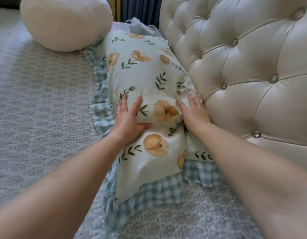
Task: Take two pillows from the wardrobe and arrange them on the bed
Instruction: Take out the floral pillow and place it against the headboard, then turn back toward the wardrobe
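Note:
A pale green pillow [145,78] printed with orange flowers and edged with a green checked frill lies on the bed along the foot of the headboard. My left hand [129,116] rests flat on its left side, fingers spread. My right hand [194,111] presses flat on its right side, close to the headboard. Neither hand grips anything. A plain cream pillow [66,23] lies at the upper left on the bed, its edge touching the floral pillow's far corner.
The cream tufted headboard [244,66] with shiny buttons fills the right side. A grey-blue quilted bedspread [37,109] covers the bed. Dark blue curtains [140,9] hang behind the headboard's far end.

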